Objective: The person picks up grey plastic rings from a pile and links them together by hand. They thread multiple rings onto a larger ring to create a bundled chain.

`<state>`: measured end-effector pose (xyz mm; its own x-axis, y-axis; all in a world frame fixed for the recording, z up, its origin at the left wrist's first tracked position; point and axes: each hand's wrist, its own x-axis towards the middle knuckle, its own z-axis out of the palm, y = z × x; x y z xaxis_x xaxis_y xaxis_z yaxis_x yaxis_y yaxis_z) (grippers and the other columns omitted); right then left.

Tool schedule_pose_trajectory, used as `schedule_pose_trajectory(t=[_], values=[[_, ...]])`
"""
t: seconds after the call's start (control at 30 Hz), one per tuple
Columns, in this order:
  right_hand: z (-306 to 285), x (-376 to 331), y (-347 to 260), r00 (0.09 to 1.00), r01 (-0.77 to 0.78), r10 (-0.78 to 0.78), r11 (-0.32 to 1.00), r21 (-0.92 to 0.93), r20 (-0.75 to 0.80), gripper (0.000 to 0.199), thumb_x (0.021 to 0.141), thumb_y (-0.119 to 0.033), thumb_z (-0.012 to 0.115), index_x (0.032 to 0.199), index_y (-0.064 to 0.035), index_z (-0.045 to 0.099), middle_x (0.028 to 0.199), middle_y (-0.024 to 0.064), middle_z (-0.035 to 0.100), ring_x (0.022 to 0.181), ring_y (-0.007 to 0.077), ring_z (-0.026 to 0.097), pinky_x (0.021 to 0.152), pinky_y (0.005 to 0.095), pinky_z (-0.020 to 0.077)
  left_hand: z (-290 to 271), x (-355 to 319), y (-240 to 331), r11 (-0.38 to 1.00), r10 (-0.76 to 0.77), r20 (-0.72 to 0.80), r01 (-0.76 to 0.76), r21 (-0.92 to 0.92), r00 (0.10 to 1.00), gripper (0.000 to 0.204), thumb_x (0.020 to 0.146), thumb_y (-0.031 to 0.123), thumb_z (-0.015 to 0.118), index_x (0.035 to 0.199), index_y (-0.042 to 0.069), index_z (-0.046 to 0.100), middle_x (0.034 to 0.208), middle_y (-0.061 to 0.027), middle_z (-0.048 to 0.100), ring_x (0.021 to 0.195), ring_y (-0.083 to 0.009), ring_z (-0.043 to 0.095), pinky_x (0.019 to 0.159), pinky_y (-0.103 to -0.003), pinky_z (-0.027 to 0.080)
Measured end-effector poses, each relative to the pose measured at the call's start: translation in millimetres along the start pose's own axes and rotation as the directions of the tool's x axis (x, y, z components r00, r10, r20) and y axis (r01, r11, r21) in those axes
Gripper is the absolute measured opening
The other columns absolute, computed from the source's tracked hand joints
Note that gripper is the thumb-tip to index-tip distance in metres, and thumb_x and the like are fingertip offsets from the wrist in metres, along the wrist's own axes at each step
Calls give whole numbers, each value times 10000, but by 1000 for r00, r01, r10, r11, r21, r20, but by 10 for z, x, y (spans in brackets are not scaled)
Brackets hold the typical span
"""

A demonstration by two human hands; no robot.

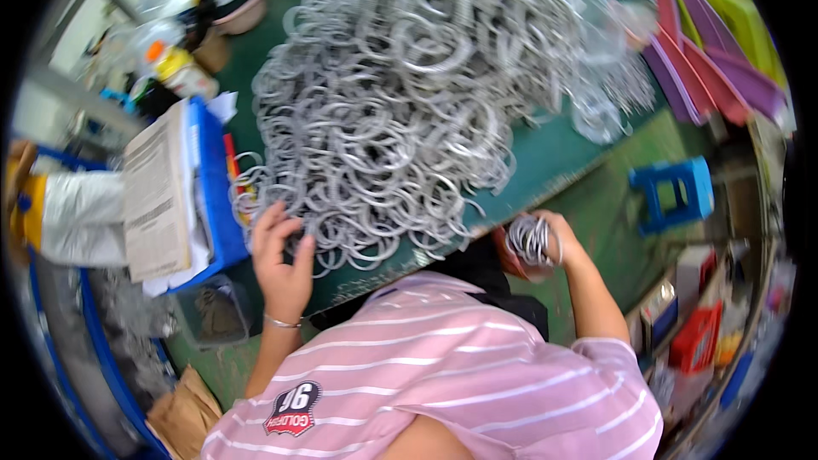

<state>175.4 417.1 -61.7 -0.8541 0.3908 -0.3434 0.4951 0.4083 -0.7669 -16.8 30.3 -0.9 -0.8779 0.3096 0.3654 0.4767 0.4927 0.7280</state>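
A big heap of silvery metal rings, thin loops of differing sizes, covers much of the green table. At its near left edge my left hand has its fingers spread, with the fingertips at the outermost rings; no ring shows firmly gripped there. Off the table's near edge, to the right, my right hand is closed around a bunch of metal rings. Part of that bunch and some of the fingers are hidden. A reddish thing just below the bunch is too blurred to name.
Left of the heap stands a blue file box with papers, above a clear plastic bin. A blue stool is on the floor at right. Pink, purple and green plastic trays stand at the far right.
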Motion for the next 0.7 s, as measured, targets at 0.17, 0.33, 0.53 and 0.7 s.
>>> schedule_pose_trajectory(t=[0.17, 0.33, 0.53, 0.7], values=[[115, 250, 114, 973, -107, -31, 816, -568, -228, 279, 824, -54, 478, 1075, -7, 590, 1035, 273, 620, 993, 451, 575, 853, 495, 471, -6, -36, 117, 1000, 7, -24, -7, -16, 1000, 229, 758, 37, 688, 976, 4, 626, 1274, -179, 512, 1099, -316, 550, 948, -387, 428], [-28, 468, 80, 945, -322, 224, 769, -553, -239, 343, 819, -116, 552, 1148, -21, 561, 1084, 264, 612, 1002, 446, 587, 853, 468, 486, 19, -65, 112, 999, -10, -38, 8, -38, 999, 225, 758, 28, 685, 976, 15, 632, 1278, -182, 509, 1119, -309, 542, 953, -384, 428], [425, 916, 628, 997, -63, -9, 565, -823, -83, 536, 863, -398, 522, 1311, -105, 486, 1386, 125, 459, 1261, 308, 433, 1020, 360, 367, 22, -25, 135, 999, 17, -69, -19, -27, 997, 213, 753, 45, 694, 951, -3, 628, 1225, -188, 540, 1035, -313, 579, 886, -377, 466], [525, 839, -46, 970, -209, 231, 641, -739, -74, 533, 907, -318, 489, 1381, -85, 413, 1455, 124, 377, 1330, 279, 354, 1098, 356, 258, -33, -73, 127, 999, 27, -42, -28, -30, 999, 222, 742, 48, 703, 946, -1, 631, 1231, -191, 541, 1054, -324, 572, 905, -383, 454]])
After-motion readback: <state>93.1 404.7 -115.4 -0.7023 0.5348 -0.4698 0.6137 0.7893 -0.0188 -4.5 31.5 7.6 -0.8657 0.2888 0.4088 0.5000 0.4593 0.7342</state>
